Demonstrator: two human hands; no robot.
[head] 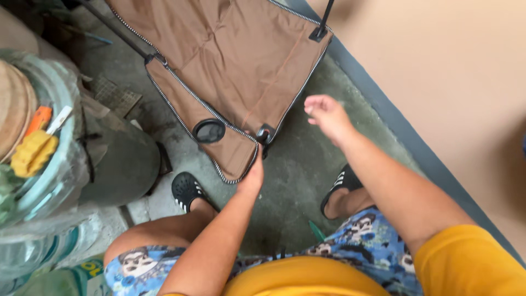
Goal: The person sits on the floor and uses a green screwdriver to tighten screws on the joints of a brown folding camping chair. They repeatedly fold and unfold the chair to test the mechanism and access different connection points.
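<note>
A brown folding camp chair with black-and-white trim stands open on the concrete floor in front of me. Its armrest carries a round mesh cup holder. My left hand grips the front corner of that armrest, next to a black frame joint. My right hand hovers free in the air to the right of the chair, fingers loosely apart, holding nothing. My feet in black slippers rest on the floor below the chair.
A dark round drum stands at left, beside plastic-wrapped containers holding yellow and orange items. A beige wall with a grey base strip runs along the right. A green object lies by my right foot.
</note>
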